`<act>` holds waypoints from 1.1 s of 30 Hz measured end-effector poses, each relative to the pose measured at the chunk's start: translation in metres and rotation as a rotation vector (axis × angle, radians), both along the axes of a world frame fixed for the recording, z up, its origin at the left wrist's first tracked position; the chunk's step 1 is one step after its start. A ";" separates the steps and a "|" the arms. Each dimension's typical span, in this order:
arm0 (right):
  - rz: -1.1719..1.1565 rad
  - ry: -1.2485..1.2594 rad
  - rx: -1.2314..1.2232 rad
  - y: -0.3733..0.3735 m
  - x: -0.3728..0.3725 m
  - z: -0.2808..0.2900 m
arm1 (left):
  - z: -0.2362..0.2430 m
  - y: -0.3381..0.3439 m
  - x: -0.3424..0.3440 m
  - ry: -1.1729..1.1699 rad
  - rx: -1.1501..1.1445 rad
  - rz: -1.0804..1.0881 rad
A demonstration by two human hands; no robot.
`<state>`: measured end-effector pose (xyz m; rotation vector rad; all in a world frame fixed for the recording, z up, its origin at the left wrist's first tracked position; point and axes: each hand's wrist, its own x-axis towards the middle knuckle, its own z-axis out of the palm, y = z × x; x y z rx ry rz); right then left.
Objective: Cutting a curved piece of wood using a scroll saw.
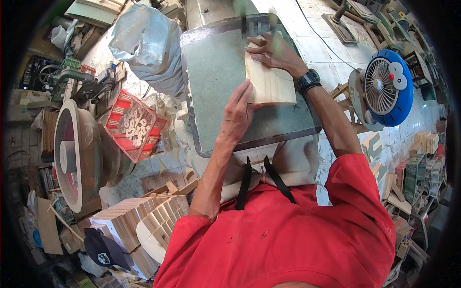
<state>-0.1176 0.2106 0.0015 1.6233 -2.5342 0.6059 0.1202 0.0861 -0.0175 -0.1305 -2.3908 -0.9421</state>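
A pale wooden board with a thin curved line on its face lies on the grey-green machine table, right of the middle. My left hand holds its near left corner, fingers together along the left edge and thumb at the near edge. Across the far part reaches my right hand, its bent fingers gripping the board towards the left edge. A dark watch is on my right wrist. Just beyond the board, an upright machine part comes down to the table, partly blurred, so its contact with the wood cannot be made out.
A red plastic basket with small pale wooden pieces stands at the left, near a large round machine wheel. Stacked boards and a dark cap are lower left. A blue fan stands right; a plastic-covered bundle is far left.
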 end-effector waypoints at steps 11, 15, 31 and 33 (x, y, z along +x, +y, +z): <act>-0.054 0.077 -0.038 0.002 0.012 0.009 | 0.000 0.000 -0.002 -0.012 0.018 -0.010; -0.099 0.047 0.026 0.003 0.014 0.015 | 0.000 -0.001 -0.002 -0.007 0.018 -0.018; -0.081 -0.034 -0.134 0.008 0.009 0.003 | 0.004 -0.001 -0.006 -0.016 0.013 -0.050; -0.054 -0.099 -0.220 0.012 0.006 -0.002 | 0.004 0.000 -0.007 -0.015 0.018 -0.056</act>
